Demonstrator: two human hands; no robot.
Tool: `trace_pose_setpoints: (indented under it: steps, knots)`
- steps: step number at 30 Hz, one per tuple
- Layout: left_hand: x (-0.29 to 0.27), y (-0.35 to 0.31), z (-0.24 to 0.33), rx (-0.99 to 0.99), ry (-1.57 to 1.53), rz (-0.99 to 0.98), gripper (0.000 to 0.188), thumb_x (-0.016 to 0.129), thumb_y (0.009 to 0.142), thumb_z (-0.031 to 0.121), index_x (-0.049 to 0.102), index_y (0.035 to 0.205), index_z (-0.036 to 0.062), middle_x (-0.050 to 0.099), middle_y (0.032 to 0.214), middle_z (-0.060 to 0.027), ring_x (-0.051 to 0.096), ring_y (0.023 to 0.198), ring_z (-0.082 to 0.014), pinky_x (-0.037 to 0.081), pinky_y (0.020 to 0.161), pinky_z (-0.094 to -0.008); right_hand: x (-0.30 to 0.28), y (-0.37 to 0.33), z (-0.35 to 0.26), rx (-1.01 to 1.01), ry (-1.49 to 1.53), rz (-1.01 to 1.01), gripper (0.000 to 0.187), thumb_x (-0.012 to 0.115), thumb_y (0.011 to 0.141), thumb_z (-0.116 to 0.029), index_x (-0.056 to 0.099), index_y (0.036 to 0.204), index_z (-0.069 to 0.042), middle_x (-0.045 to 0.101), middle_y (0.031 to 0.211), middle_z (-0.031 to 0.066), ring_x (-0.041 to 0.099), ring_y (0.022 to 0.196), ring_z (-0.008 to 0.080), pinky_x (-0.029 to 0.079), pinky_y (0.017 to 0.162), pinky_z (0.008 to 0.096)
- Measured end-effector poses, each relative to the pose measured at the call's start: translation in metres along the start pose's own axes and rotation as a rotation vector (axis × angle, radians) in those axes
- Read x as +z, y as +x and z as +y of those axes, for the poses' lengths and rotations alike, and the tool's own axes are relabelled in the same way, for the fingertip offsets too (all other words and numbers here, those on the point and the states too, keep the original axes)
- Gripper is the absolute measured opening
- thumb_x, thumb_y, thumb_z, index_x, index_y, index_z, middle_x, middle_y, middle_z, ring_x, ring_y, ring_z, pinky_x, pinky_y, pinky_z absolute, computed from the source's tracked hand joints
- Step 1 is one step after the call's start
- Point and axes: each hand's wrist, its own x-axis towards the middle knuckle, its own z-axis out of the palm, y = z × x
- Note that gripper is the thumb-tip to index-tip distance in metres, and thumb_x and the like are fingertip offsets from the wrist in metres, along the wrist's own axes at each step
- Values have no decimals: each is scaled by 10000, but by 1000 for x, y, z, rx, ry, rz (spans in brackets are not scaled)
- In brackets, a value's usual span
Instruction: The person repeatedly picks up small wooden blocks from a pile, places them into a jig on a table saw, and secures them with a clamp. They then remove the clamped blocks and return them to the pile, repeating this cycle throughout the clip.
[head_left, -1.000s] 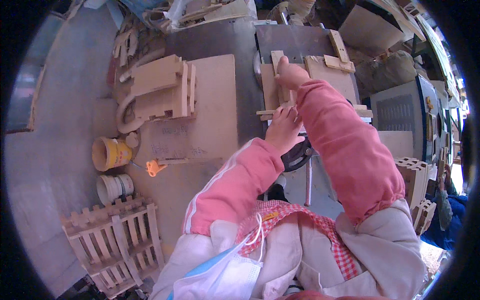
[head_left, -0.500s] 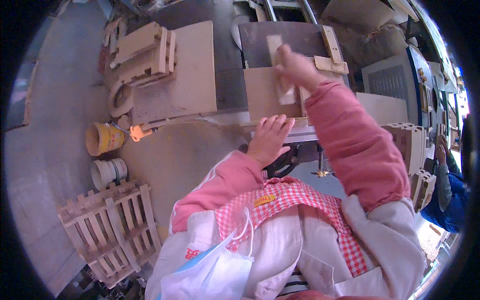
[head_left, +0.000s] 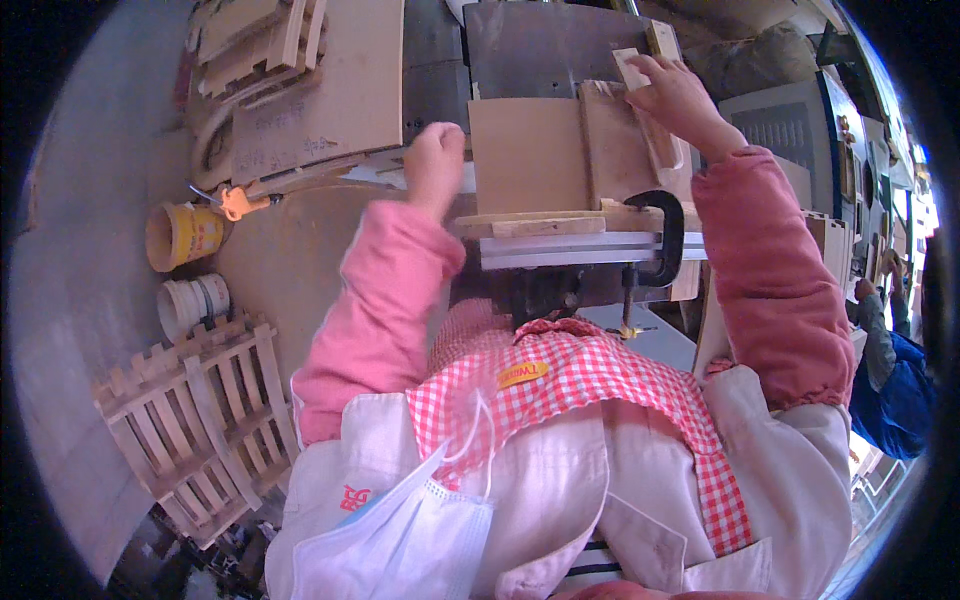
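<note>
Pinching a wooden strip [head_left: 660,145] beneath it is the right hand [head_left: 682,105]; the left hand [head_left: 437,165] is curled inward, a yellow bucket [head_left: 205,232] and a white bucket [head_left: 205,303] well to its left, contents unclear.

A woodworking workshop; a black clamp [head_left: 676,237], stacked wood pieces [head_left: 268,50], a slatted frame [head_left: 219,430] show it.

A dark desk [head_left: 545,50] carries a tan board [head_left: 528,150] beside a browner board [head_left: 612,150]; the grey floor [head_left: 90,270] bears a yellow bucket [head_left: 195,235], a white bucket [head_left: 190,305] and slatted woodwork [head_left: 220,432].
</note>
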Motion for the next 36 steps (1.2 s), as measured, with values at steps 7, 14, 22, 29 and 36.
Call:
trace_pose_setpoints:
  steps: [7, 14, 22, 29, 36]
  knots:
    - [13, 28, 3, -19, 307, -28, 326, 556, 833, 326, 708, 893, 44, 710, 813, -112, 681, 777, -282, 506, 698, -363, 46, 50, -79, -158, 177, -301, 354, 600, 822, -213, 607, 1158, -102, 591, 1178, 143, 549, 1130, 341, 466, 943, 438]
    - [20, 26, 5, -88, 222, -11, 287, 654, 756, 279, 707, 924, 53, 709, 888, -121, 682, 827, -268, 519, 760, -361, 62, 63, -95, -130, 151, -342, 258, 597, 816, -195, 647, 1049, -95, 594, 1149, 159, 568, 1079, 361, 469, 928, 452]
    - [22, 26, -3, -168, -74, -33, 239, 689, 752, 171, 679, 943, 27, 695, 810, -90, 659, 758, -176, 509, 698, -293, 84, 79, -81, -54, 383, -166, 222, 574, 852, -207, 650, 1023, -87, 664, 995, 155, 589, 1019, 359, 479, 879, 430]
    - [19, 14, -10, -83, -154, -12, 227, 692, 771, 184, 673, 911, 6, 672, 773, -92, 623, 731, -151, 490, 687, -293, 85, 42, -93, -319, 442, -211, 241, 569, 871, -208, 613, 1050, -53, 618, 1010, 174, 574, 991, 388, 471, 858, 459]
    - [17, -4, -11, -39, 18, -84, 318, 677, 788, 301, 686, 909, 7, 700, 900, -156, 668, 843, -316, 503, 744, -392, 81, 42, -101, -199, 485, -140, 227, 580, 889, -174, 596, 1070, -37, 594, 1017, 164, 550, 1007, 369, 455, 886, 431]
